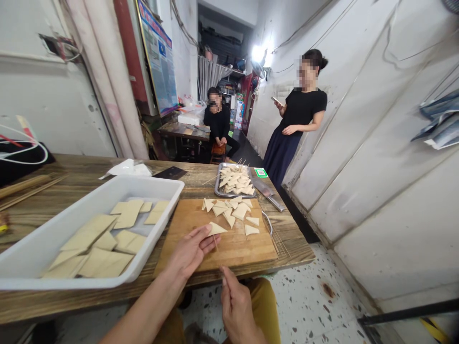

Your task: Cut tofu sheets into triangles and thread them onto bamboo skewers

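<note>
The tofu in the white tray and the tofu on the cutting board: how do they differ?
The tofu slabs in the white tray are much larger than the tofu triangles on the wooden cutting board. The slabs lie flat, packed together; the triangles lie scattered, some tilted. Both are the same pale tan.

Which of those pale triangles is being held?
The triangle in the left hand, nearest the person, with a thin skewer below it; the others lie loose on the cutting board.
</note>
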`<state>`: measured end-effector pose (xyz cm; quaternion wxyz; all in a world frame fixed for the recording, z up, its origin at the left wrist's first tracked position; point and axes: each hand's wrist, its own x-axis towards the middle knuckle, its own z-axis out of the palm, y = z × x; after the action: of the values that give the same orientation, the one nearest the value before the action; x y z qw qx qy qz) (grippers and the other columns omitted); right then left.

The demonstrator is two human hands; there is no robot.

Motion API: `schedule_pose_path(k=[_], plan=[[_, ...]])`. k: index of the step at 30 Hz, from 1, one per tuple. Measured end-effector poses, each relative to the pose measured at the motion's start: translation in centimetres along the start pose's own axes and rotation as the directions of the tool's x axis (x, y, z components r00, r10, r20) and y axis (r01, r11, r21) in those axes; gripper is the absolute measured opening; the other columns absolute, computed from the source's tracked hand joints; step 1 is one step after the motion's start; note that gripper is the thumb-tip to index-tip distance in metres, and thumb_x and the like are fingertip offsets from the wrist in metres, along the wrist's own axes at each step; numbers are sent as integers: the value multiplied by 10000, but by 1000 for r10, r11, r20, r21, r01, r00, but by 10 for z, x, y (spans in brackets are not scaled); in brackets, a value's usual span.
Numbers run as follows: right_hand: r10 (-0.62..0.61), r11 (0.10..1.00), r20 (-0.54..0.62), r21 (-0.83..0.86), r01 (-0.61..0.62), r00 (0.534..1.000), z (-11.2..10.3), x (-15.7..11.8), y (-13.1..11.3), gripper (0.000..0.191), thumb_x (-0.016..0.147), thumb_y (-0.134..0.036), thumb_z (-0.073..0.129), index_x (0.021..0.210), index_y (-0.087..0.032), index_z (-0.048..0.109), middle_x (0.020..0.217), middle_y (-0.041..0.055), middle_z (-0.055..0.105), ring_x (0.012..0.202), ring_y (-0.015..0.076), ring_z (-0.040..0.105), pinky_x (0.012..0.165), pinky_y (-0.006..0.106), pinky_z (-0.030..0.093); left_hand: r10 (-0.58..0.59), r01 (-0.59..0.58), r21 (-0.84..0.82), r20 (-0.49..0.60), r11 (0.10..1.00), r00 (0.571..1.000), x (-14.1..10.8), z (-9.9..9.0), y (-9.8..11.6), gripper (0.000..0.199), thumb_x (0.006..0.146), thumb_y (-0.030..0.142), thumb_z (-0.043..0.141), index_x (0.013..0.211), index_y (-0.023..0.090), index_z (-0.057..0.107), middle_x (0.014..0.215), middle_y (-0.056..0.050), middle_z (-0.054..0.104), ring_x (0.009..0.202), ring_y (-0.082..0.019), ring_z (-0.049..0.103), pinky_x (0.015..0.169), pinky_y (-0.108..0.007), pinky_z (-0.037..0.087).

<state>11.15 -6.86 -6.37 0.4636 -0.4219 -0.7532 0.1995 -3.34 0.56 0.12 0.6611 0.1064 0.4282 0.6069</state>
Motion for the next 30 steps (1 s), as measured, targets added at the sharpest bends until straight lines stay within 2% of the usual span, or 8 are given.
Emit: schedule_pose_path(k=[7, 13, 18, 22, 25, 27, 28, 30], plan=[[-8, 998, 61, 61, 4, 998, -5, 0, -4, 361, 944, -183, 315, 1205, -117, 556, 1001, 125, 707, 907, 174, 687, 845, 248, 518, 50, -50, 69, 2, 996, 999, 0, -2, 2, 108, 796, 97, 582, 886, 92, 641, 763, -87, 701, 616, -150, 670, 640, -281, 570], [24, 1000, 46, 15, -25, 999, -3, -1, -4, 312, 944, -187, 308, 1109, -130, 567, 914, 115, 718, 774, 177, 702, 692, 231, 548, 22, -19, 70, -38, 997, 999, 2, -3, 0, 59, 773, 84, 600, 821, 95, 633, 751, -83, 701, 628, -162, 675, 653, -294, 569], [44, 999, 45, -31, -43, 998, -2, 2, -1, 297, 943, -190, 291, 1035, -138, 568, 819, 101, 706, 661, 179, 678, 592, 236, 514, -38, 43, 109, -49, 993, 998, 0, -3, -18, 50, 776, 95, 603, 816, 102, 631, 745, -97, 705, 616, -155, 673, 606, -247, 552], [66, 996, 35, -57, -64, 997, -6, 9, 4, 306, 939, -186, 278, 964, -145, 580, 715, 67, 666, 578, 164, 636, 546, 227, 475, -93, 92, 157, 0, 983, 996, -6, 0, -38, 50, 763, 133, 629, 803, 105, 639, 771, -109, 707, 652, -165, 673, 594, -239, 533], [62, 995, 3, -72, -62, 998, -10, 12, 10, 310, 933, -182, 279, 953, -138, 585, 695, 63, 649, 569, 162, 624, 541, 225, 460, -92, 71, 264, 70, 962, 993, -3, 0, -41, 140, 757, 224, 644, 841, 114, 657, 833, -124, 709, 726, -190, 673, 660, -281, 530], [79, 993, -24, -87, -81, 997, -13, 12, 16, 301, 935, -187, 290, 957, -141, 587, 693, 59, 648, 585, 165, 628, 555, 224, 458, 75, -106, 438, 89, 893, 993, 7, -1, -34, 238, 768, 310, 624, 924, 135, 670, 895, -116, 707, 796, -204, 665, 736, -310, 514], [96, 991, -35, -91, -99, 995, -14, 12, 19, 298, 937, -192, 295, 961, -145, 589, 692, 56, 648, 591, 165, 629, 560, 223, 456, 209, -230, 557, 103, 798, 972, 15, -1, -28, 279, 776, 344, 605, 969, 153, 670, 919, -105, 705, 825, -209, 657, 769, -320, 500], [135, 986, -55, -88, -140, 989, -16, 11, 24, 296, 943, -205, 300, 963, -153, 591, 696, 52, 649, 597, 164, 626, 556, 219, 449, 472, -428, 796, 207, 428, 857, 34, -2, -17, 317, 788, 358, 573, 1036, 182, 661, 957, -87, 694, 878, -222, 633, 823, -337, 464]])
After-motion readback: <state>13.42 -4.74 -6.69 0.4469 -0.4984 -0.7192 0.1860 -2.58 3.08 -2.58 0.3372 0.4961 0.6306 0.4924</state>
